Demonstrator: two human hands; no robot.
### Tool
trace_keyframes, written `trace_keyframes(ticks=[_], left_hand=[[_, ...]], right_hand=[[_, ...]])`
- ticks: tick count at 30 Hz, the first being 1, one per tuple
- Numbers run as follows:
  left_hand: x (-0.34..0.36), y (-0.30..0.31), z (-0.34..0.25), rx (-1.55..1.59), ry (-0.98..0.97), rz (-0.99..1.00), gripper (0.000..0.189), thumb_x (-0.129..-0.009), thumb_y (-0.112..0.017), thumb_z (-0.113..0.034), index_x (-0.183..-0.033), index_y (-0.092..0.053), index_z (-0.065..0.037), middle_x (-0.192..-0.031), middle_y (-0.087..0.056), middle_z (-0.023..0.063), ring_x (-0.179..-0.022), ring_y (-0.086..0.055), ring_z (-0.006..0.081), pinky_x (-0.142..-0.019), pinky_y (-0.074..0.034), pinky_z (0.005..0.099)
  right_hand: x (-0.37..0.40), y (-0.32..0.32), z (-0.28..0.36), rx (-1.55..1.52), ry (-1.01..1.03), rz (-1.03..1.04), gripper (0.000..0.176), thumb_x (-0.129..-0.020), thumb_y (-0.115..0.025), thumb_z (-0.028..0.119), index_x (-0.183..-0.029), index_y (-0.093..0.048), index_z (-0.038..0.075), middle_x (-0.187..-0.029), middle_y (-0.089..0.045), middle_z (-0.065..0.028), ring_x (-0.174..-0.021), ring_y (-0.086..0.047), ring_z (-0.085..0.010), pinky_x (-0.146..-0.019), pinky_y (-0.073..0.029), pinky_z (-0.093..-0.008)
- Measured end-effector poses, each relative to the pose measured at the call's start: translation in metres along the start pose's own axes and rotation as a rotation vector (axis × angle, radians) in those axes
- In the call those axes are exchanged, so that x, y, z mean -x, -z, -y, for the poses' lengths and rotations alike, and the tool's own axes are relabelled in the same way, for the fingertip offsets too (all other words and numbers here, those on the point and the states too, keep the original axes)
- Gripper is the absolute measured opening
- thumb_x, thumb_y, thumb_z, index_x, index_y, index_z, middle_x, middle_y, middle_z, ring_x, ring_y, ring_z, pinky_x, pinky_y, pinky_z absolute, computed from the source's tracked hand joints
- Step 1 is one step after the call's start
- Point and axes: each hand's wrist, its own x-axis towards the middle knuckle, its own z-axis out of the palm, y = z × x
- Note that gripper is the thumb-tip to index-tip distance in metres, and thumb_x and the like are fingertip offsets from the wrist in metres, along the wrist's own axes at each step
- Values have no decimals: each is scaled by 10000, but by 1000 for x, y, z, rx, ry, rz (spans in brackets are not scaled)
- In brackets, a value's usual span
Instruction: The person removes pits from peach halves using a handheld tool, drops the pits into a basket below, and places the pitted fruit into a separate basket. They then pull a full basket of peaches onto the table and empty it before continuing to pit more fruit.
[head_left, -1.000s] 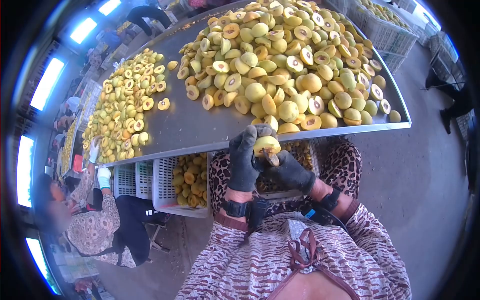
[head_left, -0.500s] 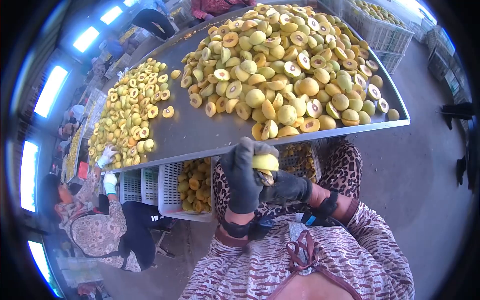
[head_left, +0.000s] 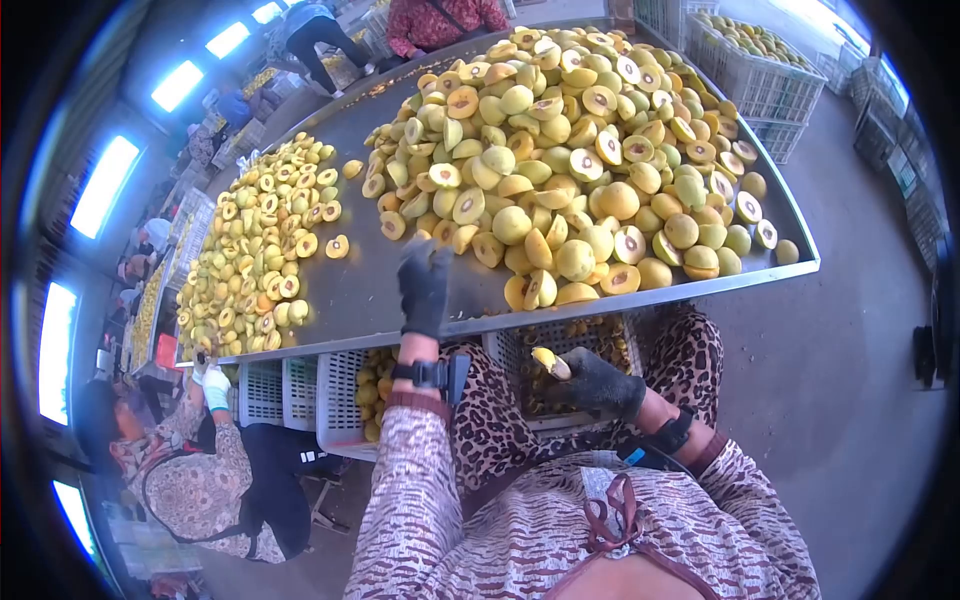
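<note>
My left hand point(head_left: 425, 285), in a dark glove, is over the near edge of the metal table, just left of the heap of halved yellow fruit point(head_left: 540, 170). Its fingers are smeared by motion, and no fruit shows in them. Lower and to the right, my right hand point(head_left: 600, 385), also gloved, is closed around a small yellow-tipped object point(head_left: 548, 360) that points up and left. Its kind is not clear, as the glove hides most of it. Under that hand stands a crate point(head_left: 510, 350) with fruit scraps.
A smaller spread of fruit halves point(head_left: 265, 230) lies on the left of the table point(head_left: 350, 285). A crate of fruit point(head_left: 340, 400) stands below the edge. At left sits a co-worker point(head_left: 200, 470) in white gloves; another person point(head_left: 440, 25) is across the table. Stacked crates point(head_left: 755, 75) stand at right.
My hands have parted. The left hand has moved up and left over the table, and the fruit half it held is gone from it. My right hand has shifted slightly right, keeping its grip.
</note>
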Motion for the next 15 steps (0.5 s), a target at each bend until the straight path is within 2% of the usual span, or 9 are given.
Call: trace_keyframes(ticks=[1,2,4,5,7,8,12,14,15], left_hand=[[-14,-23,-1,25,-78,12,349,-860,-686,-280,-1032,-681,24,-1057,-663,257,-1048,-612,387,-938,-465,458],[-23,-36,1,36,-80,8,349,-860,-686,-280,-1032,-681,24,-1057,-663,257,-1048,-612,387,-938,-465,458],[-32,-56,4,8,149,246,297,-848,-699,-226,-985,-669,36,-926,-693,196,-885,-659,320,-809,-511,414],[-32,-59,10,9,153,251,297,-848,-699,-226,-985,-669,36,-926,-693,196,-885,-659,320,-809,-511,414],[-33,-47,34,467,244,386,238,-846,-697,-187,-932,-670,33,-834,-686,101,-743,-646,203,-691,-509,338],[-30,-39,56,789,496,484,244,-890,-644,-85,-1088,-633,57,-985,-680,80,-896,-669,176,-760,-551,301],[15,39,-39,1129,635,208,249,-967,-570,-145,-1120,-627,42,-1027,-679,115,-873,-681,176,-752,-571,289],[39,49,-56,682,180,172,296,-1021,-498,-185,-1164,-615,46,-1074,-674,123,-913,-680,177,-798,-567,284],[47,49,-61,1053,531,218,338,-1053,-436,-208,-1184,-610,51,-1097,-673,128,-936,-673,182,-856,-548,301]], right_hand=[[0,5,0,11,-2,-7,114,-846,-622,70,-862,-676,-29,-706,-679,-64,-577,-627,-147,-537,-494,-313],[2,9,-5,-266,-111,50,122,-837,-628,69,-863,-666,-43,-690,-663,-63,-542,-608,-148,-480,-466,-312],[5,19,-34,-914,-229,135,139,-811,-643,61,-875,-654,-62,-635,-603,-55,-431,-522,-129,-349,-379,-291],[-1,23,-61,-918,-234,133,139,-811,-643,61,-875,-654,-62,-635,-603,-55,-431,-522,-129,-349,-379,-291],[-15,22,-104,-55,-241,-265,111,-814,-637,57,-863,-659,-40,-612,-574,-43,-400,-486,-118,-346,-373,-276],[-8,15,-77,-408,-421,-292,108,-813,-649,80,-830,-653,-26,-621,-579,-40,-428,-501,-108,-362,-375,-259],[-13,-12,-9,-335,-190,-31,88,-809,-655,88,-800,-651,0,-661,-597,-22,-522,-549,-122,-440,-432,-297],[-38,-24,-23,-212,-21,-99,115,-818,-652,114,-842,-654,2,-663,-601,-26,-543,-564,-123,-482,-446,-284],[-46,-30,-22,-80,153,-179,149,-827,-649,141,-883,-658,4,-665,-605,-30,-564,-579,-124,-524,-459,-272]])
